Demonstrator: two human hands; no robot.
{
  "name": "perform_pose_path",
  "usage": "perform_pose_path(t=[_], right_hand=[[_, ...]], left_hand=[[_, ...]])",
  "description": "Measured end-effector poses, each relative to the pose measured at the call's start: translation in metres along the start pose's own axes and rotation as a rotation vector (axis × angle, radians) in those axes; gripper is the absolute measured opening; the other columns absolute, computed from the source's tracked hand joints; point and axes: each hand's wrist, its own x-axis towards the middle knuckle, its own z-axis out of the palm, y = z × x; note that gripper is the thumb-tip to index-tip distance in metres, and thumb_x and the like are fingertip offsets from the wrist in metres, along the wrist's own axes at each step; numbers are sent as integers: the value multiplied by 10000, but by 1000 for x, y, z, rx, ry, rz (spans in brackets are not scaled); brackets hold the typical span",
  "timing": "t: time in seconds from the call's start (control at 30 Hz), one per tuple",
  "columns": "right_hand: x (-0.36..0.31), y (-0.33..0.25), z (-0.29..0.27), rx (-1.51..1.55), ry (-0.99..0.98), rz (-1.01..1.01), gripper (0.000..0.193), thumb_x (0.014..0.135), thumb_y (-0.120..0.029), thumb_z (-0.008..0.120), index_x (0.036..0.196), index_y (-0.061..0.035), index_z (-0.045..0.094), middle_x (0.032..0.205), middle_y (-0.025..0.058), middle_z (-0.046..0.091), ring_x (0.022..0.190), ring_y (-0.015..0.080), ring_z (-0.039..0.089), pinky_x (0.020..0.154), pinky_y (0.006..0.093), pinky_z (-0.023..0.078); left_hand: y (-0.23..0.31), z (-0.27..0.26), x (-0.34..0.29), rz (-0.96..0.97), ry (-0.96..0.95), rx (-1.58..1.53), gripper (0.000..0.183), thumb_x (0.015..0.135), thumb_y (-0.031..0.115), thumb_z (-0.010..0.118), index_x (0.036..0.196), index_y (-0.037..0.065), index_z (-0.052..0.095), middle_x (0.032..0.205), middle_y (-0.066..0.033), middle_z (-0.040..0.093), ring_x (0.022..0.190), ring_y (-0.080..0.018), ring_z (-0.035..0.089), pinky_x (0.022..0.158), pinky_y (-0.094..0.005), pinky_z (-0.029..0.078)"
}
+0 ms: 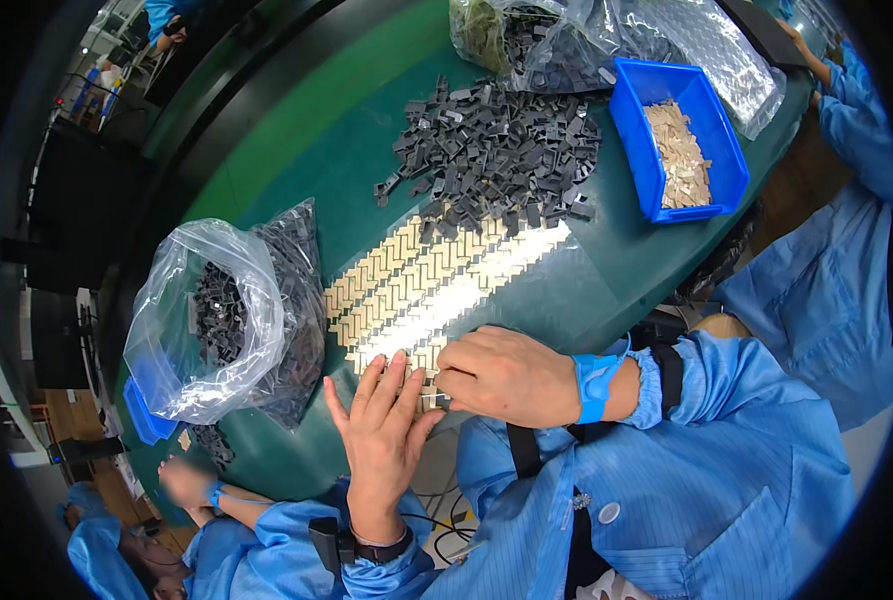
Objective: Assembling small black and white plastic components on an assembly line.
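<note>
A sheet of pale cream rectangular pieces in slanted rows lies on the green table, glare whitening its middle. My left hand rests with spread fingers on its near edge, the fingertips on the pale pieces. Right beside it, my right hand is closed, its fingers curled down at the same edge; whatever they pinch is hidden under them. Beyond the sheet, a heap of small black plastic parts spills onto its far edge.
A blue bin of small tan pieces stands at the far right, beside clear plastic bags. An open clear bag of black parts sits at the left. Other people in blue work at left and right.
</note>
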Motion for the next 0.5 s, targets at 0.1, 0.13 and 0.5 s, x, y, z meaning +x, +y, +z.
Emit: perform_pose_path(t=[0.1, 0.13, 0.5], right_hand=[[2, -1, 1, -2, 26, -8, 213, 682, -126, 678, 807, -22, 542, 825, 81, 498, 744, 235, 524, 672, 345, 430], [3, -2, 1, 2, 46, 1, 147, 700, -112, 624, 768, -23, 527, 787, 84, 483, 720, 231, 517, 657, 346, 423], [4, -1, 3, 12, 135, 10, 85, 723, -85, 562, 771, -23, 527, 777, 90, 496, 713, 245, 523, 638, 352, 419]], left_hand=[[0, 0, 2, 12, 24, 27, 435, 695, 249, 705, 1097, 114, 611, 1213, -48, 551, 1139, -247, 484, 1021, -603, 116], [0, 0, 3, 13, 26, 27, 422, 699, 239, 703, 1091, 112, 614, 1207, -47, 556, 1135, -248, 487, 1022, -603, 115], [5, -6, 7, -45, 17, -54, 429, 670, 179, 721, 1077, 110, 604, 1216, -51, 545, 1156, -259, 471, 1031, -589, 100]])
